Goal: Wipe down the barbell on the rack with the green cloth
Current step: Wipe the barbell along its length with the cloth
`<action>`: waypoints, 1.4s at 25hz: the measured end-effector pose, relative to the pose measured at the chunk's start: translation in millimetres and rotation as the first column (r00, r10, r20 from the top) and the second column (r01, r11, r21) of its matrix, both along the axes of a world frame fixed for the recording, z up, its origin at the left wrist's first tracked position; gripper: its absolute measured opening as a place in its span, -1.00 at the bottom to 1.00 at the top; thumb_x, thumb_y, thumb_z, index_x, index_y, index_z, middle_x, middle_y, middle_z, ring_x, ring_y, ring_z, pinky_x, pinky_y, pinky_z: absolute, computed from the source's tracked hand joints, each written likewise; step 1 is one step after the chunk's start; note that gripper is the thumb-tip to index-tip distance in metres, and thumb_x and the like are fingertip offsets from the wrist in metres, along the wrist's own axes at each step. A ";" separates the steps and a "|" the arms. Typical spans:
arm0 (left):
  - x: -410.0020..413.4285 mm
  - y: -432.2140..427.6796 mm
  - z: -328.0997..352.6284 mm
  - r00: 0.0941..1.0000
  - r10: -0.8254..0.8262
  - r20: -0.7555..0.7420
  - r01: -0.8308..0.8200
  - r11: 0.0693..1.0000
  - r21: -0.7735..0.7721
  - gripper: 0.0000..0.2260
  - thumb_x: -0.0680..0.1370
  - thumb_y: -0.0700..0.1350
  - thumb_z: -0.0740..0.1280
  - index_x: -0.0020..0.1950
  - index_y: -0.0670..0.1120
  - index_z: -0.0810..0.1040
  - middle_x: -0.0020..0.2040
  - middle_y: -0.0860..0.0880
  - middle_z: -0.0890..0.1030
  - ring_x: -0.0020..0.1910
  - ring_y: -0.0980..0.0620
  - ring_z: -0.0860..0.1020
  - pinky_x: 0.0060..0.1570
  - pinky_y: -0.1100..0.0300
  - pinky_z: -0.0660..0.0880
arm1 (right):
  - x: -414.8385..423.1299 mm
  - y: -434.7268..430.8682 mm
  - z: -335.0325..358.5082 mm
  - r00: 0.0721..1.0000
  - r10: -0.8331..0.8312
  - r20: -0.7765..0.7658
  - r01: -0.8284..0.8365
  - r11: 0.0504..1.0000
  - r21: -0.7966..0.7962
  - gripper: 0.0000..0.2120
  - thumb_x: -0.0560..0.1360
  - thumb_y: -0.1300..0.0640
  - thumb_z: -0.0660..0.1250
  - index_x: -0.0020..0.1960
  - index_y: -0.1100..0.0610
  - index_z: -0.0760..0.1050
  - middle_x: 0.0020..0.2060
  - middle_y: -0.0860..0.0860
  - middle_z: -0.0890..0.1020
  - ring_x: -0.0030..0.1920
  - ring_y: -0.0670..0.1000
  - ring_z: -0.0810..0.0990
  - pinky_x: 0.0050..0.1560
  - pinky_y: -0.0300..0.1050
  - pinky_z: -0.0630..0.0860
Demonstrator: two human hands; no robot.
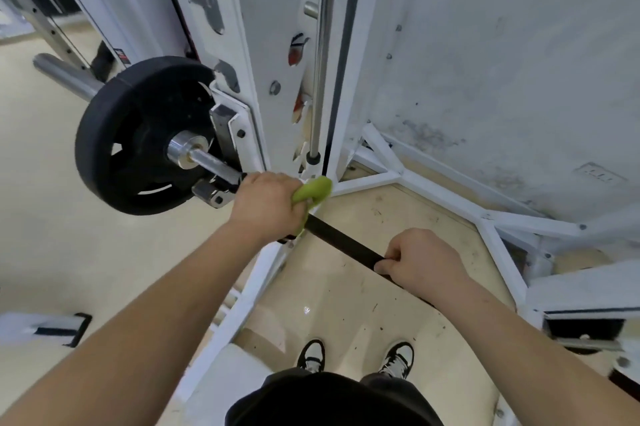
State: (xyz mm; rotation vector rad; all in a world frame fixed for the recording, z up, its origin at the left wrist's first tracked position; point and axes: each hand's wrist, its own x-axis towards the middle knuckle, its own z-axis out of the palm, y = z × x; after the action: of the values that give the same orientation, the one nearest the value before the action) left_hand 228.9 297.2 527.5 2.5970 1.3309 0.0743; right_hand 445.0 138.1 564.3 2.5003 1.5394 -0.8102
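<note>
Gripping green cloth (311,190) around barbell (341,242): left hand (266,205); right hand (420,261) clenched on bare bar.

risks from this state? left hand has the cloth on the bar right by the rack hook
1. The left hand, with the cloth wrapped on the bar, sits right beside the hook and rack; a stroke further out could pinch fingers or snag the cloth there.
2. The plate is loaded; if the right hand twists the bar, it might unhook and drop toward the shoes.
</note>
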 end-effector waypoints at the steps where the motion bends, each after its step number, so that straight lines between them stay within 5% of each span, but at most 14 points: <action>1: 4.3 -8.0 -0.2 0.999 0.033 0.015 -0.034 0.999 0.015 -0.79 0.56 0.15 0.21 -0.15 0.08 0.51 -0.24 0.10 0.55 -0.11 -0.05 0.56 0.17 0.00 0.43 | -2.4 -0.8 1.2 1.000 -0.012 -0.002 0.012 1.000 -0.010 -0.81 0.49 -0.12 0.44 -0.16 -0.01 0.64 -0.23 -0.04 0.68 -0.19 0.01 0.67 -0.24 -0.11 0.56; 6: 39.1 -49.1 -0.6 0.973 -0.228 0.023 0.229 0.970 -0.078 -0.75 0.53 0.20 0.18 -0.07 0.09 0.55 -0.20 0.10 0.62 -0.09 -0.02 0.60 0.14 0.03 0.46 | -5.8 -3.3 2.4 0.999 -0.005 0.047 0.005 1.000 0.002 -0.81 0.51 -0.12 0.40 -0.19 -0.04 0.59 -0.28 -0.07 0.64 -0.23 0.01 0.64 -0.22 -0.12 0.54; 9: 17.1 -15.3 -4.1 0.996 -0.085 0.011 0.086 0.996 -0.018 -0.77 0.53 0.15 0.20 -0.09 0.06 0.56 -0.26 0.09 0.55 -0.13 -0.09 0.61 0.04 0.05 0.45 | -4.5 -4.7 0.7 0.998 -0.063 -0.004 0.063 0.998 0.013 -0.81 0.48 -0.12 0.43 -0.21 -0.04 0.60 -0.27 -0.09 0.65 -0.23 -0.02 0.64 -0.24 -0.15 0.53; 11: 26.0 -45.0 -7.4 0.998 -0.010 0.070 0.005 0.997 0.071 -0.81 0.53 0.10 0.26 -0.12 0.04 0.59 -0.24 0.07 0.59 -0.07 -0.09 0.60 0.15 0.00 0.43 | -1.3 -4.8 -1.3 0.986 -0.144 -0.081 0.146 0.989 0.014 -0.80 0.40 -0.15 0.51 -0.24 -0.05 0.63 -0.30 -0.11 0.66 -0.25 -0.04 0.65 -0.26 -0.17 0.51; 14: 49.9 -97.2 -13.7 0.944 -0.244 0.222 0.244 0.969 0.026 -0.77 0.48 0.06 0.28 0.05 0.07 0.65 -0.01 0.12 0.71 0.13 0.02 0.61 0.32 0.00 0.40 | 11.3 -6.2 -1.9 0.963 -0.235 -0.135 0.239 0.971 0.015 -0.65 0.24 -0.24 0.60 -0.37 0.00 0.59 -0.45 -0.10 0.63 -0.32 -0.03 0.62 -0.28 -0.13 0.48; 16: 37.0 -77.8 -12.2 0.947 -0.255 0.197 0.259 0.966 0.003 -0.77 0.50 0.07 0.23 0.06 0.11 0.61 0.00 0.15 0.68 0.13 0.03 0.60 0.32 0.03 0.39 | 16.4 -11.9 -0.6 0.965 -0.221 -0.140 0.227 0.973 0.029 -0.61 0.25 -0.29 0.59 -0.41 0.01 0.60 -0.50 -0.09 0.60 -0.34 -0.03 0.59 -0.26 -0.07 0.50; 20: 41.1 -60.9 2.2 0.999 -0.020 0.034 0.021 1.000 -0.021 -0.85 0.56 0.11 0.23 -0.16 0.09 0.43 -0.24 0.11 0.52 -0.10 -0.05 0.55 0.31 0.04 0.35 | 27.9 -24.7 2.9 0.939 -0.183 -0.290 0.211 0.975 0.070 -0.85 0.47 0.04 0.51 -0.25 0.05 0.74 -0.31 0.00 0.73 -0.14 0.06 0.69 0.00 0.08 0.67; 24: 86.6 -99.7 11.3 0.956 -0.294 -0.017 0.290 0.951 -0.109 -0.84 0.58 0.12 0.24 -0.02 0.08 0.53 -0.14 0.09 0.61 -0.08 -0.05 0.54 0.23 0.03 0.37 | 45.1 -35.8 -2.1 0.959 -0.189 -0.210 0.211 0.973 0.091 -0.80 0.44 0.28 0.32 -0.11 0.16 0.72 -0.13 0.13 0.74 -0.03 0.17 0.69 0.08 0.17 0.67; 26: 76.0 -82.7 13.6 0.959 -0.283 -0.031 0.274 0.947 -0.167 -0.86 0.58 0.14 0.25 0.01 0.14 0.54 -0.14 0.12 0.61 -0.07 -0.03 0.56 0.14 0.04 0.41 | 52.2 -43.3 -2.5 0.958 -0.179 -0.223 0.203 0.975 0.086 -0.80 0.41 0.31 0.27 -0.24 0.18 0.66 -0.28 0.11 0.68 -0.18 0.16 0.65 -0.02 0.11 0.67; 28: 60.6 -61.7 6.6 0.993 -0.096 -0.066 0.091 0.993 -0.074 -0.87 0.57 0.10 0.24 -0.04 0.09 0.53 -0.16 0.08 0.61 -0.06 -0.06 0.58 0.13 0.04 0.40 | 58.7 -50.2 -3.4 0.952 -0.154 -0.264 0.184 0.978 0.094 -0.79 0.36 0.35 0.20 -0.42 0.16 0.41 -0.45 0.12 0.43 -0.39 0.12 0.39 -0.22 -0.01 0.51; 31: 64.2 -98.5 -10.5 0.989 0.147 0.019 -0.148 0.982 0.121 -0.87 0.49 0.00 0.34 -0.01 0.01 0.59 -0.06 0.01 0.66 0.08 -0.11 0.59 0.39 -0.07 0.31 | 60.2 -54.9 -6.1 0.933 -0.145 -0.330 0.201 0.969 0.142 -0.83 0.43 0.35 0.19 -0.32 0.24 0.43 -0.31 0.28 0.52 -0.35 0.19 0.41 -0.24 0.03 0.47; 33: 94.3 -155.1 -25.1 0.977 0.045 0.207 -0.062 0.995 0.077 -0.76 0.42 -0.06 0.40 0.08 0.00 0.64 0.06 0.01 0.68 0.18 -0.09 0.58 0.47 -0.20 0.26 | 58.4 -51.7 -9.2 0.925 -0.143 -0.351 0.216 0.960 0.178 -0.85 0.43 0.32 0.21 -0.14 0.32 0.55 -0.20 0.27 0.63 -0.16 0.32 0.57 -0.08 0.19 0.59; 35: 101.8 -186.6 -30.5 0.937 -0.115 0.330 0.106 0.993 0.045 -0.68 0.45 -0.08 0.39 0.20 0.00 0.63 0.20 0.05 0.67 0.32 -0.03 0.53 0.53 -0.23 0.19 | 58.9 -48.3 -11.8 0.929 -0.147 -0.340 0.222 0.956 0.193 -0.78 0.38 0.30 0.21 -0.09 0.23 0.62 -0.19 0.14 0.67 -0.07 0.25 0.62 0.00 0.18 0.60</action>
State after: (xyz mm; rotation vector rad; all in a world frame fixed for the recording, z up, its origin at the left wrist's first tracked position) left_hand 330.7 110.6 497.0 2.5289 1.0683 0.4917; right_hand 504.0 89.8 552.5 2.8292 1.5834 -1.1860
